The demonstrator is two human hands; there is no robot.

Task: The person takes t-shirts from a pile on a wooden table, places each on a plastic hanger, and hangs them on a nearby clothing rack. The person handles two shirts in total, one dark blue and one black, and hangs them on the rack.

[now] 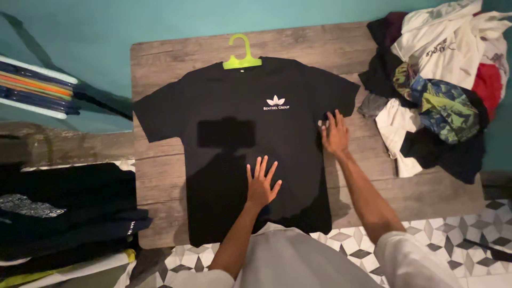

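A black T-shirt (234, 112) with a small white flower print on the chest lies spread flat, front up, on a low wooden board (160, 58). A lime-green hanger (242, 57) sticks out of its collar. My left hand (261, 184) rests flat on the lower middle of the shirt, fingers spread. My right hand (335, 133) lies flat at the shirt's right edge, just under the right sleeve, fingers apart. Neither hand holds anything.
A heap of loose clothes (442, 80) in white, black, red and patterned fabric covers the board's right end. Folded dark shirts (64, 213) are stacked at lower left. Coloured flat items (37, 88) lean by the teal wall at left. Patterned tile floor (458, 234) lies near me.
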